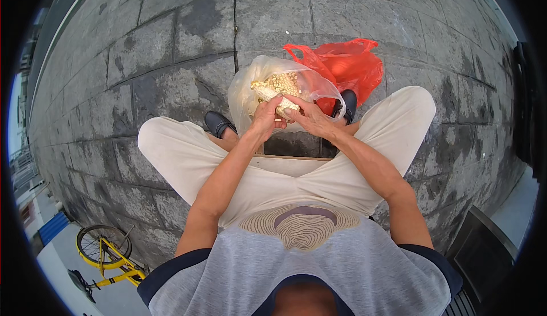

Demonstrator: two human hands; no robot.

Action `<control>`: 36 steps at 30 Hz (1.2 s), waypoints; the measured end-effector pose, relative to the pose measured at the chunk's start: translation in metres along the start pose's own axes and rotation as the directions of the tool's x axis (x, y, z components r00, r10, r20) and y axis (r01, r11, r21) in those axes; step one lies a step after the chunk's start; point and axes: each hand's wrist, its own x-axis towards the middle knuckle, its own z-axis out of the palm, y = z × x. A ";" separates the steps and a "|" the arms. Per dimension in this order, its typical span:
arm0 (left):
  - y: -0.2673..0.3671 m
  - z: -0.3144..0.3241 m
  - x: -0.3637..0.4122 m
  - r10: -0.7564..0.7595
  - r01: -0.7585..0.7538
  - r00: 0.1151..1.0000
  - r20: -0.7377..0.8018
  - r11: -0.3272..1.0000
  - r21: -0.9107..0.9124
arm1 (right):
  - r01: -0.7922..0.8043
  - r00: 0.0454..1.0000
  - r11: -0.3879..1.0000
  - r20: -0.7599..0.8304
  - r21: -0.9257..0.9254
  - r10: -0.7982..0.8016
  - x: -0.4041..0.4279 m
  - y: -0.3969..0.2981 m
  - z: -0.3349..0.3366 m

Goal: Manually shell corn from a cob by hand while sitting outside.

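Both my hands grip one pale corn cob (268, 93), held at a slant over the mouth of a clear plastic bag (241, 91). My left hand (267, 118) is wrapped around its lower left side. My right hand (311, 115) closes on the near end from the right, with the two thumbs close together. Beneath the cob, inside the bag, lie loose corn kernels (280, 81) and another corn cob (290, 86) with rows of kernels on it. My fingers hide part of the held cob.
A red plastic bag (354, 66) lies just beyond the clear bag, by my right shoe (349, 102). My left shoe (217, 123) is left of the clear bag. Grey stone paving (192, 29) surrounds me. A yellow bicycle (107, 256) is behind at the left.
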 end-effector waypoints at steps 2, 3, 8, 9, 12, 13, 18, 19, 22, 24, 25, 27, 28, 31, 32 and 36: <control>-0.001 0.003 0.001 0.028 -0.027 0.999 -0.032 1.000 0.009 | 0.074 0.995 0.994 -0.055 -0.079 -0.079 0.001 0.005 0.005; -0.001 0.003 0.001 0.028 -0.028 0.999 -0.033 1.000 0.008 | 0.144 0.982 0.976 -0.101 -0.160 -0.162 0.002 0.005 0.007; -0.006 0.005 0.005 0.085 -0.083 0.993 -0.077 0.996 0.026 | 0.111 0.981 0.988 -0.145 -0.106 -0.126 -0.001 -0.006 0.013; -0.005 0.006 0.006 0.086 -0.084 0.994 -0.073 0.996 0.029 | 0.067 0.978 0.995 -0.191 -0.070 -0.080 0.001 -0.008 0.014; -0.002 0.012 0.004 0.137 -0.132 0.988 -0.075 0.989 0.073 | 0.040 0.965 0.999 -0.262 0.025 -0.032 0.011 0.008 0.019; -0.002 0.013 0.003 0.146 -0.137 0.984 -0.100 0.987 0.088 | 0.040 0.964 0.999 -0.264 0.026 -0.032 0.012 0.009 0.019; -0.006 0.023 -0.002 0.266 -0.230 0.954 -0.138 0.946 0.230 | -0.085 0.930 0.996 -0.360 -0.028 0.069 0.020 0.021 0.016; -0.007 0.021 0.000 0.226 -0.204 0.966 -0.124 0.964 0.168 | -0.084 0.931 0.996 -0.359 -0.029 0.068 0.020 0.021 0.015; -0.008 0.013 0.009 0.133 -0.128 0.985 -0.106 0.990 0.055 | -0.032 0.942 0.945 -0.306 0.327 0.138 0.022 0.019 0.011; -0.010 0.008 0.012 0.077 -0.077 0.992 -0.099 0.997 0.003 | -0.124 0.966 0.870 -0.141 0.476 0.215 0.023 0.021 0.002; -0.011 0.005 0.012 0.052 -0.052 0.992 -0.113 0.999 -0.003 | -0.124 0.966 0.871 -0.142 0.475 0.216 0.021 0.022 0.001; -0.011 0.003 0.012 0.027 -0.029 0.991 -0.128 1.000 -0.008 | -0.090 0.964 0.958 -0.219 0.273 0.153 0.018 0.024 0.000; -0.010 0.003 0.011 0.022 -0.027 0.991 -0.134 0.999 -0.042 | -0.090 0.964 0.958 -0.218 0.273 0.152 0.016 0.023 0.000; -0.009 0.000 0.011 0.012 -0.021 0.991 -0.136 0.997 -0.067 | -0.123 0.974 0.896 -0.120 0.426 0.191 0.011 0.015 -0.002; -0.009 -0.002 0.011 0.007 -0.015 0.991 -0.132 0.998 -0.058 | -0.058 0.991 0.912 -0.090 0.405 0.103 0.010 0.012 -0.003; -0.011 -0.003 0.012 -0.006 0.000 0.994 -0.112 0.999 -0.047 | 0.077 0.997 0.938 -0.037 0.338 -0.068 0.011 0.014 -0.005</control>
